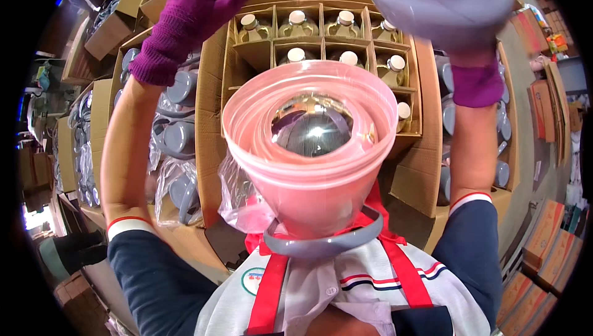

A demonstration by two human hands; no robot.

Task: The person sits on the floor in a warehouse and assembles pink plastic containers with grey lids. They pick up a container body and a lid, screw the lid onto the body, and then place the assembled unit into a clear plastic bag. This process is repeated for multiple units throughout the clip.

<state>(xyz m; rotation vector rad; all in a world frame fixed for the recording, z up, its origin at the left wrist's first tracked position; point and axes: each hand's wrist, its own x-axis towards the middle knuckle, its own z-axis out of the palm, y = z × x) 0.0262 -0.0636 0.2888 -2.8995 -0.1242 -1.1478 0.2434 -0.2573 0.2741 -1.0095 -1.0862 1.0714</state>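
Observation:
Close to my chest stands a pink plastic jug body (pixel 302 203), its wide round mouth facing up. Inside it shows a mirrored, silvery dome (pixel 312 124), and a curved grey handle (pixel 324 241) projects from the side nearest me. My left hand (pixel 194 11), in a purple knitted glove, is raised at the upper left with the thumb spread away; its fingertips run out of view. At the upper right my right hand (pixel 477 82), also gloved, holds a round grey plastic part (pixel 426 11) with a dark centre. That part hides most of the fingers and is smeared by motion.
Beyond the jug, an open cardboard box (pixel 231 98) with dividers holds several glass bottles (pixel 296 25) with white tops. Boxes of grey plastic parts (pixel 179 138) stand to the left, some wrapped in clear plastic film (pixel 238 194). More grey parts (pixel 501 126) fill a box on the right.

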